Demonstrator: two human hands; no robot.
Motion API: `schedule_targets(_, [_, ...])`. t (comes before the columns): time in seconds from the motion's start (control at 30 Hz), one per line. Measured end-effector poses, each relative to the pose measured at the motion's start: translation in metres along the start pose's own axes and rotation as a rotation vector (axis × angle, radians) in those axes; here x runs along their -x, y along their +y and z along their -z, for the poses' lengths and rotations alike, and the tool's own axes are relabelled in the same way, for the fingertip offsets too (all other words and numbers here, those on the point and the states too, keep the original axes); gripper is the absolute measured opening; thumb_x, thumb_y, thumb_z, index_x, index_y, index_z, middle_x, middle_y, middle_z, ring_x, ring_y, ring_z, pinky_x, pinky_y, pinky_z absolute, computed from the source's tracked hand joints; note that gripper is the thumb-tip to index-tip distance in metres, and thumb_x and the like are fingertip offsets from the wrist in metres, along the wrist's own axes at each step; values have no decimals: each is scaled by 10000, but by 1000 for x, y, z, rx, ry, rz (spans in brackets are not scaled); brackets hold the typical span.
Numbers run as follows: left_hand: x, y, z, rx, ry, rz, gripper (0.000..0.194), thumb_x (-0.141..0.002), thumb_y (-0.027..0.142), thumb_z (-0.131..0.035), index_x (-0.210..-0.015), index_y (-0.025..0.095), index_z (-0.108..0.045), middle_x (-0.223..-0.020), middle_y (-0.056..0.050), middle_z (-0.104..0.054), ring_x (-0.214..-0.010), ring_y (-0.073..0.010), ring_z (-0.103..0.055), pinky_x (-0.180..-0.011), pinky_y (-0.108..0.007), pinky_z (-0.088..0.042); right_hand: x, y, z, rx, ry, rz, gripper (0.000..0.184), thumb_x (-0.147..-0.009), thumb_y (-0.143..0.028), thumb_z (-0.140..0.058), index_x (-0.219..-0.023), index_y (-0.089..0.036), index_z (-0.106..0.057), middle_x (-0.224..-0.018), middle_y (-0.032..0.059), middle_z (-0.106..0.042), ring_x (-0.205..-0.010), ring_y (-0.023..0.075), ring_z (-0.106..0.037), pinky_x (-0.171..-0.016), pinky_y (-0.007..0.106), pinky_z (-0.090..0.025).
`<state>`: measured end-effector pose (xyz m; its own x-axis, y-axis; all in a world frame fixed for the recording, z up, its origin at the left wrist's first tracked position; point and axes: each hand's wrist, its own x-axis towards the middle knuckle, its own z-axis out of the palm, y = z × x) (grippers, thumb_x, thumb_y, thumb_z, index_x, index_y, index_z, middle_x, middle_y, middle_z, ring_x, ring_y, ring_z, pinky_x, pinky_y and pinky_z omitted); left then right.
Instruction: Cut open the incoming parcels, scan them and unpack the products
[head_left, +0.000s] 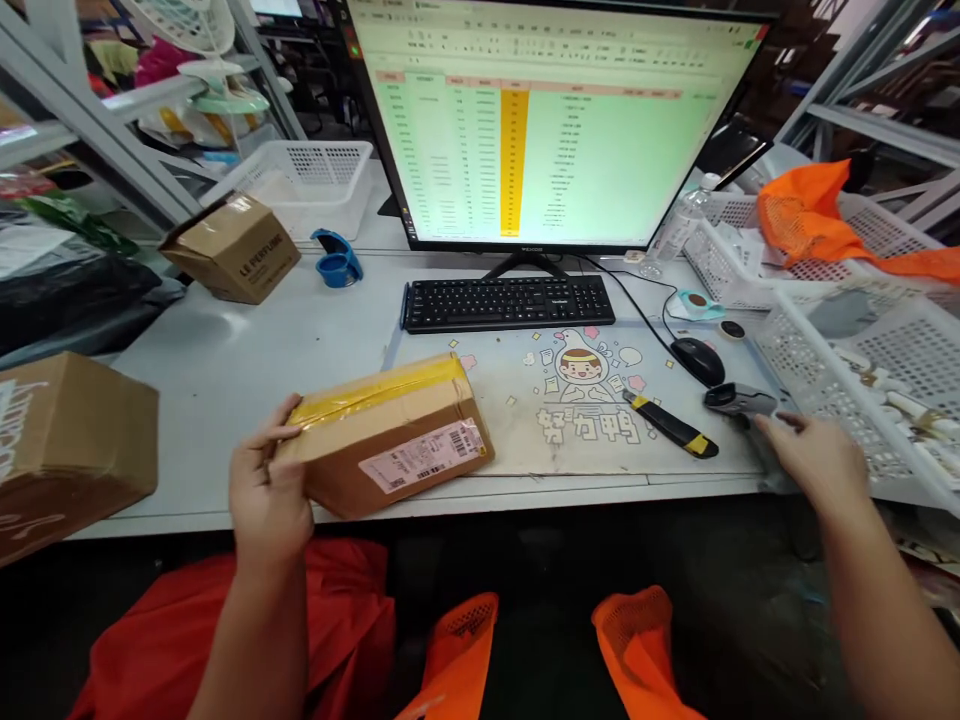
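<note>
My left hand (271, 470) grips the left end of a cardboard box (390, 440). Yellow tape runs along the box's top, and a white shipping label faces me on its front side. The box is tilted at the desk's front edge. On the right, my right hand (817, 455) has its fingers closed at the handle of a dark barcode scanner (739, 400); the handle is blurred and partly hidden. A black and yellow utility knife (675, 428) lies on the desk mat (495, 420) to the left of the scanner.
A monitor (555, 130) stands behind a keyboard (510, 302) and a mouse (697, 360). White plastic baskets (817, 370) line the right side. Other cartons (240, 250) and a brown box (82, 440) are on the left, near a blue tape dispenser (337, 262).
</note>
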<state>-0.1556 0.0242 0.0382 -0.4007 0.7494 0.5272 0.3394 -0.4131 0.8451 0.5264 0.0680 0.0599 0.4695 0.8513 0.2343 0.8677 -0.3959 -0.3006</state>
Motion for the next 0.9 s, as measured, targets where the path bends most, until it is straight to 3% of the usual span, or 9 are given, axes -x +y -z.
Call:
schedule_targets(0.1, [-14,10,-37,100,61,-75,247,-800,358,-775,-898,209,-604,-1337,-92,-747,-1298,-391,-672,-1146,-645,-502,7,-89,-12,-139,-27,193,469,-930,-513,-529,-1136,-180,-788,-1154,208,-745,-1117,372,-686,-1030,514,-522])
schedule_targets(0.2, [-23,12,-68,172,65,-158,117,-784,300,-664,-784,212,-587,-1195,-54,-796,-1162,-360,-744,-1043,-605,-586,-7,-202,-52,-207,-269,542,454,-964,-405,-518,-1256,-140,-743,-1325,161,-715,-1278,309,-619,-1158,434,-448])
schedule_targets(0.27, [-22,15,-75,26,132,-252,66,-850,254,-621,-798,214,-622,-1118,-60,-805,-1136,-331,-754,-1043,-581,-584,-22,-259,-82,-141,-283,642,529,-989,-344,-511,-1433,-86,-638,-1531,172,-589,-1460,317,-466,-1238,442,-348])
schedule_targets(0.4, [9,37,-67,-308,178,-540,116,-878,152,-638,-946,227,-696,-1102,-63,-799,-1267,-322,-689,-1128,-580,-489,-45,-311,-120,-16,-289,638,681,-1008,-331,-514,-1608,-26,-415,-1556,243,-541,-1507,419,-340,-1231,595,-252])
schedule_targets(0.47, [31,55,-69,-390,58,-610,233,-857,189,-661,-1075,255,-712,-1179,-74,-784,-1332,-341,-639,-1129,-577,-466,-51,-321,-128,2,-248,599,699,-1030,-359,-479,-1610,17,-377,-1472,293,-582,-1429,433,-409,-1194,617,-263])
schedule_targets(0.57, [57,80,-88,-499,-125,-619,444,-854,443,-724,-1261,269,-683,-1242,-125,-757,-1331,-398,-607,-1188,-621,-350,-57,-335,-128,54,-210,553,608,-1042,-432,-452,-1459,-10,-586,-1418,298,-588,-1349,428,-454,-1141,593,-318])
schedule_targets(0.67, [64,97,-107,-601,-211,-569,642,-753,627,-831,-1262,265,-684,-1254,-158,-732,-1268,-432,-621,-1249,-654,-205,-54,-335,-112,69,-213,554,543,-1043,-448,-437,-1281,-50,-719,-1428,273,-577,-1373,427,-437,-1142,577,-338])
schedule_targets(0.77, [59,102,-110,-598,-227,-523,540,-751,455,-864,-1229,272,-694,-1277,-146,-715,-1277,-427,-639,-1256,-677,-204,-34,-287,-82,80,-251,574,540,-1035,-459,-458,-1339,-80,-693,-1420,243,-610,-1331,400,-514,-1135,545,-380])
schedule_targets(0.9, [50,95,-101,-527,-232,-556,453,-801,238,-735,-1253,242,-705,-1310,-127,-727,-1344,-414,-636,-1279,-686,-242,14,-171,-40,197,-300,466,598,-1003,-547,-509,-1331,-84,-699,-1318,242,-678,-1232,418,-606,-1066,544,-456])
